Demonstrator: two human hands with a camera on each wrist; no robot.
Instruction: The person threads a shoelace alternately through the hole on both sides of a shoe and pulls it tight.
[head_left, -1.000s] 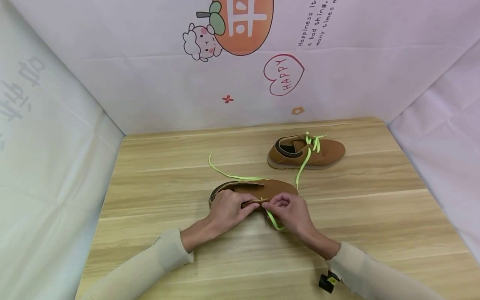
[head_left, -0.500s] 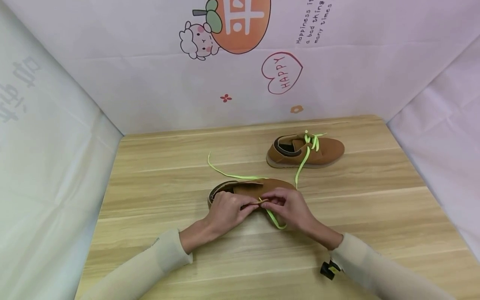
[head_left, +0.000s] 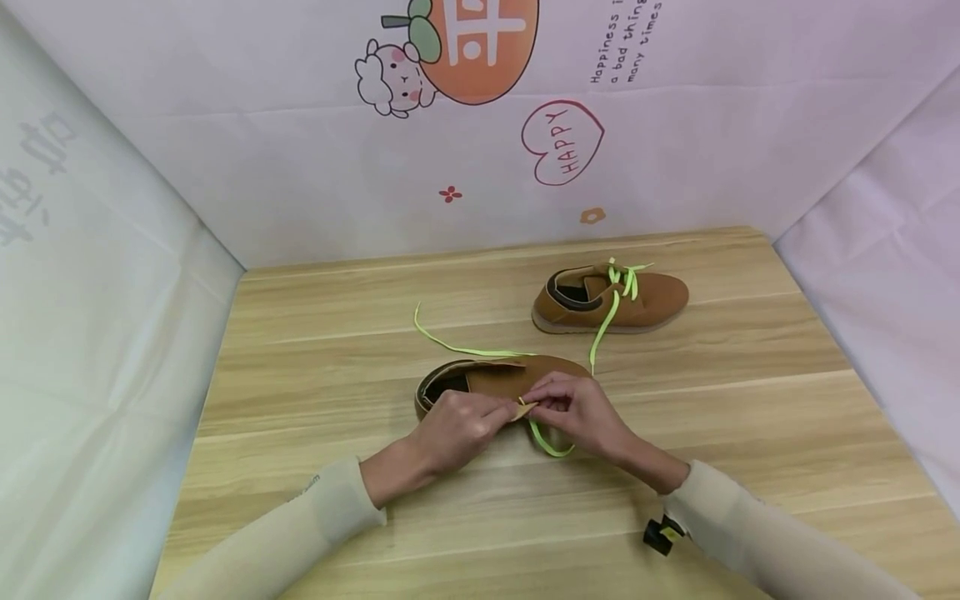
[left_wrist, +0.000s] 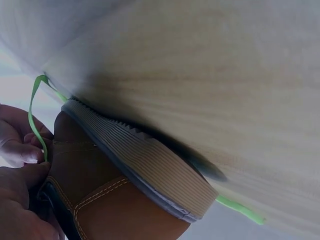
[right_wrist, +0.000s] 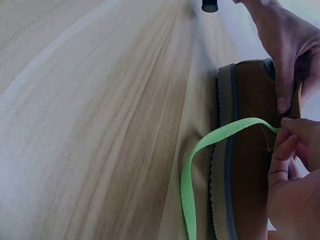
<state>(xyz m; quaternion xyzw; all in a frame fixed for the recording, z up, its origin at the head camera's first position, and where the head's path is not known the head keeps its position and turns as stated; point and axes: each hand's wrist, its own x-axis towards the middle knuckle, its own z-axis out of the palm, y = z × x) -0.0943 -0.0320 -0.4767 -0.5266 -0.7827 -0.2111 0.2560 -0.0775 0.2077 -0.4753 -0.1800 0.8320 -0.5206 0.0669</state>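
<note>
Near brown shoe [head_left: 498, 381], other shoe [head_left: 630, 312] just beyond

My left hand [head_left: 459, 427] has rolled over and slid a bit toward me, so its thumb has gone out of sight in the head view and more of the dark hole of the shoe [head_left: 551, 369] shows. The flap [head_left: 524, 411] I pinch has tipped, and its pale side shows where I saw a thin edge before. My right hand's [head_left: 581, 414] fingers reach further left, and the green lace [head_left: 542, 444] hangs in a wider bend
</note>
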